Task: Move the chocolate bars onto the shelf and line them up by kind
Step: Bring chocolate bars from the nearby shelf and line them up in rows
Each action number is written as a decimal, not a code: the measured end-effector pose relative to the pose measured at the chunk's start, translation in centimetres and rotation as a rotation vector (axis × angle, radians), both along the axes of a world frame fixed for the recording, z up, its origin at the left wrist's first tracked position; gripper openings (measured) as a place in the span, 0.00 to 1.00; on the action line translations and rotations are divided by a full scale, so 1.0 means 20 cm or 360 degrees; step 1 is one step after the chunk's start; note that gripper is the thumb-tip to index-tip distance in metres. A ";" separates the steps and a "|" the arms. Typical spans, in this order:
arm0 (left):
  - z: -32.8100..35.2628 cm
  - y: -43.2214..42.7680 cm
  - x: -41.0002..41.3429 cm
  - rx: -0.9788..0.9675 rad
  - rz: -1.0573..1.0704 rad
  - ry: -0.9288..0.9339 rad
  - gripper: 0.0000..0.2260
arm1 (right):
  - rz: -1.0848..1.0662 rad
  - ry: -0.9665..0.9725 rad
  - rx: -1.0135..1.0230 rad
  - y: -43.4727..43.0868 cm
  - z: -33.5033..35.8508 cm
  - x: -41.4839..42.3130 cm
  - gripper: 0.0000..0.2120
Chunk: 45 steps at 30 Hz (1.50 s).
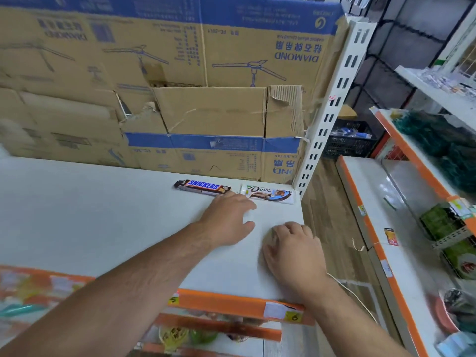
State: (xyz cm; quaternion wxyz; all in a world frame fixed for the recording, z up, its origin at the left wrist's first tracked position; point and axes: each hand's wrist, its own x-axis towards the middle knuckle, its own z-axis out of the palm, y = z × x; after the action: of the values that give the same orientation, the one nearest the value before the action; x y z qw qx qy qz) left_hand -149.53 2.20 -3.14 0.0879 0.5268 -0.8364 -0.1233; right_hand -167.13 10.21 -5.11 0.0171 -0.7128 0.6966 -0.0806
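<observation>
Two bars (Snickers [202, 188], Dove [268, 194]) on white shelf [103, 215] before cardboard boxes [206, 112]; left hand [226, 217] splayed, right hand [293, 251] curled, grip unclear.

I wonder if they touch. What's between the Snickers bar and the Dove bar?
Just a narrow strip of bare white shelf, seen in the head view. The Snickers bar and Dove bar lie apart; the left hand reaches up to that gap.

A Snickers bar [202, 187] and Dove bar [268, 194] lie flat, end to end, on the white shelf [90, 215].
</observation>
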 end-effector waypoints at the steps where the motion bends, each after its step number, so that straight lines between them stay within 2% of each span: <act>1: 0.01 0.04 0.04 0.0013 0.0027 0.0002 0.20 | 0.0006 -0.0024 0.0024 0.00 0.02 0.02 0.19; 8: 0.08 0.20 0.41 0.0039 0.0281 -0.0029 0.22 | 0.0215 -0.0112 0.0072 0.01 0.18 0.33 0.26; 13: 0.08 0.33 0.78 0.0056 0.0430 -0.0038 0.23 | 0.0336 -0.0088 0.0091 0.07 0.24 0.69 0.24; 17: 0.09 0.47 1.19 0.0061 0.0577 0.0000 0.22 | 0.0432 -0.0070 0.0116 0.13 0.26 1.09 0.22; 24: 0.16 0.70 2.00 0.0111 0.0803 -0.0033 0.23 | 0.0619 -0.0285 0.0183 0.19 0.29 1.92 0.25; 29: 0.18 0.81 2.50 0.0104 0.0963 0.0006 0.22 | 0.0792 -0.0281 0.0191 0.18 0.33 2.42 0.25; 34: 0.15 0.84 2.92 0.0065 0.1144 -0.0001 0.24 | 0.0991 -0.0243 0.0203 0.11 0.33 2.88 0.24; 39: 0.14 0.78 3.34 0.0081 0.1291 -0.0043 0.22 | 0.1154 -0.0230 0.0254 -0.05 0.30 3.35 0.24; 45: 0.19 0.59 3.86 0.0108 0.1470 0.0102 0.22 | 0.1323 -0.0201 0.0300 -0.31 0.32 3.92 0.24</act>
State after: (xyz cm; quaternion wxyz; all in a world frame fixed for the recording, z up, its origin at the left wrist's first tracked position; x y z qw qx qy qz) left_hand -72.43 13.96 0.62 0.1421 0.8426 -0.5066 -0.1146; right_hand -88.81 3.95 1.35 0.1559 -0.9217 0.3520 -0.0464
